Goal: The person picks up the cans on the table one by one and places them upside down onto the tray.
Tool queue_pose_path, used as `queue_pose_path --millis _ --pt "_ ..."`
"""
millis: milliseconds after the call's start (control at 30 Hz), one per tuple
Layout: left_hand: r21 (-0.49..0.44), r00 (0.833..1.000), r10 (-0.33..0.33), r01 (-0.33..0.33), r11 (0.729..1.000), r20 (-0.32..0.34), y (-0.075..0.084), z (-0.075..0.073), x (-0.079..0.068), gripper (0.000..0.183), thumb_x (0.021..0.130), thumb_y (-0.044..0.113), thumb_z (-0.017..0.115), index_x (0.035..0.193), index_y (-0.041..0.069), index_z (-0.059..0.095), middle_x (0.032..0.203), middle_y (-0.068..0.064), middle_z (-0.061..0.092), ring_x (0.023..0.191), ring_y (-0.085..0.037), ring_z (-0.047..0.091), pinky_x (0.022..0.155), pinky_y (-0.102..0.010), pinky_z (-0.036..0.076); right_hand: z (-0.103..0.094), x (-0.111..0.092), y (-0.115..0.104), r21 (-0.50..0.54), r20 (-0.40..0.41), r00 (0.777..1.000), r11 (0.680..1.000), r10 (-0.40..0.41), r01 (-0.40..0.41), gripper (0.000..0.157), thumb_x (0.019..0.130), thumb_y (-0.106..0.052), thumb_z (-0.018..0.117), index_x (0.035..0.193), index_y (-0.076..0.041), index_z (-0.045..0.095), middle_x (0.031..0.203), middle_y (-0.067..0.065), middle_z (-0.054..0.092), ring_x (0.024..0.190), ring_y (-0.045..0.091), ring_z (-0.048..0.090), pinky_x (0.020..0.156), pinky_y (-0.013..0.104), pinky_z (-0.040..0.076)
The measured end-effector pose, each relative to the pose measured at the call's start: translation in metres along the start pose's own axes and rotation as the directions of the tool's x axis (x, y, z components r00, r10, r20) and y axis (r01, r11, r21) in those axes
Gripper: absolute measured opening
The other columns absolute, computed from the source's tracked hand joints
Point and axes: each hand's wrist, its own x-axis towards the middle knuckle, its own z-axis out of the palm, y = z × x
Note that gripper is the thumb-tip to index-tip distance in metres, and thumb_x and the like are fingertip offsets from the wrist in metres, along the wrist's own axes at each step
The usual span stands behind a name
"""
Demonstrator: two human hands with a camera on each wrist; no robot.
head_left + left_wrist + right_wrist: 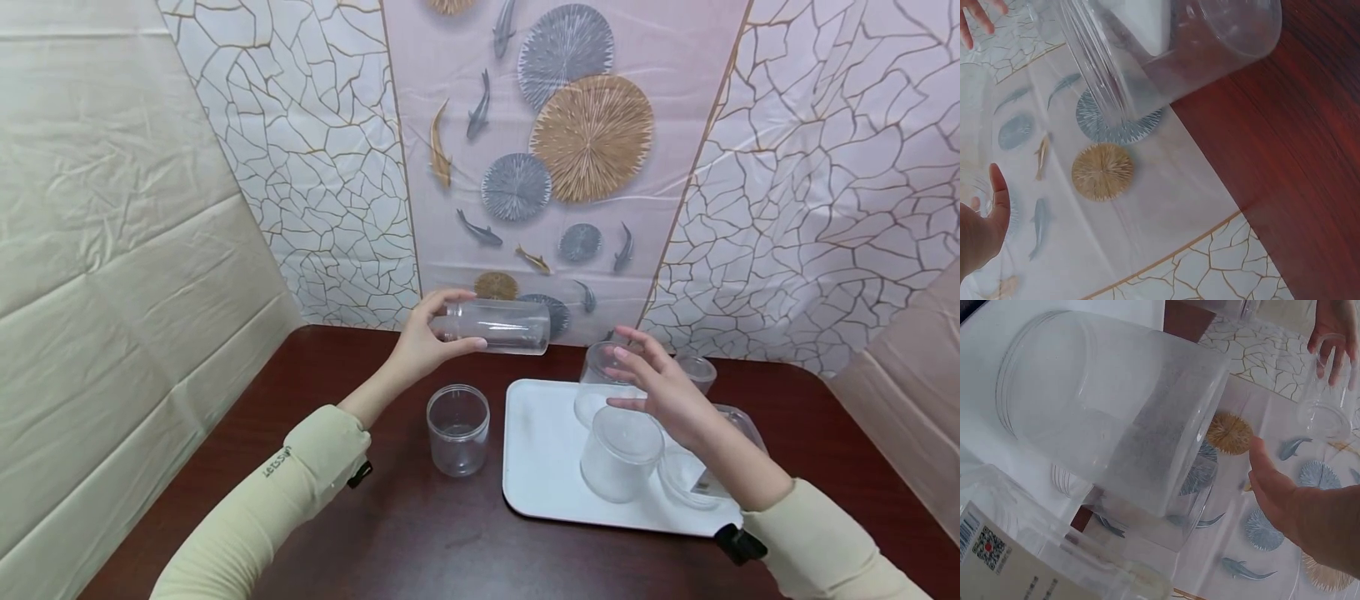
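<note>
Above the back of the table, my left hand (420, 340) grips a tall clear plastic jar (506, 325) near one end. The jar lies on its side in the air, its base pointing right. Below it an open wide clear jar (458, 429) stands on the table, left of the tray. My right hand (670, 398), fingers spread and holding nothing, hovers over the white tray (536, 475). Close beneath it a wide jar (622, 458) stands upside down on the tray, with another clear jar (588, 404) just behind. In the right wrist view the wide jar (1116, 406) fills the middle.
At the tray's right lies a clear container (693, 479) with a printed label (1007, 562) bearing a QR code. Another small clear jar (697, 372) is behind my right hand. A patterned cloth (345, 167) hangs behind the dark red table (420, 542).
</note>
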Motion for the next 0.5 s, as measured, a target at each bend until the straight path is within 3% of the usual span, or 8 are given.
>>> queue_pose_path --millis 133,233,367,500 --pt "-0.074 1.0 -0.01 0.01 0.997 -0.007 0.003 0.002 -0.002 0.058 0.071 0.006 0.081 0.124 0.009 0.057 0.127 -0.009 0.051 0.098 -0.015 0.047 0.066 -0.018 0.049 0.003 0.0 0.0 0.054 0.017 1.0 0.998 0.012 -0.013 0.061 0.101 -0.04 0.036 0.151 -0.02 0.007 0.151 0.022 0.018 0.137 0.045 0.025 0.09 0.043 0.052" --pt "-0.107 1.0 -0.027 0.028 0.994 0.002 0.006 0.006 -0.004 0.058 0.072 0.005 0.08 0.125 0.009 0.056 0.128 -0.008 0.051 0.094 -0.014 0.053 0.066 -0.02 0.052 0.006 -0.001 -0.001 0.129 0.045 0.999 0.991 0.025 -0.03 0.058 0.101 -0.041 0.036 0.149 -0.023 0.011 0.148 0.017 0.023 0.131 0.034 0.039 0.09 0.042 0.051" --pt "-0.128 0.999 -0.04 0.045 0.991 0.035 0.011 0.012 -0.009 0.059 0.073 0.005 0.078 0.127 0.009 0.053 0.129 -0.008 0.052 0.095 -0.015 0.057 0.075 -0.027 0.055 0.009 -0.001 -0.002 0.227 0.085 0.996 0.973 0.009 -0.028 0.049 0.101 -0.041 0.037 0.145 -0.027 0.02 0.141 0.01 0.03 0.117 0.014 0.051 0.09 0.042 0.051" --pt "-0.152 0.998 -0.039 0.046 0.987 0.05 0.015 0.017 -0.013 0.059 0.074 0.002 0.077 0.127 0.008 0.053 0.129 -0.009 0.053 0.101 -0.015 0.057 0.084 -0.032 0.054 0.014 -0.002 -0.004 0.263 0.102 0.995 0.965 -0.015 -0.013 0.049 0.101 -0.039 0.036 0.145 -0.026 0.02 0.14 0.009 0.03 0.115 0.013 0.051 0.09 0.043 0.05"
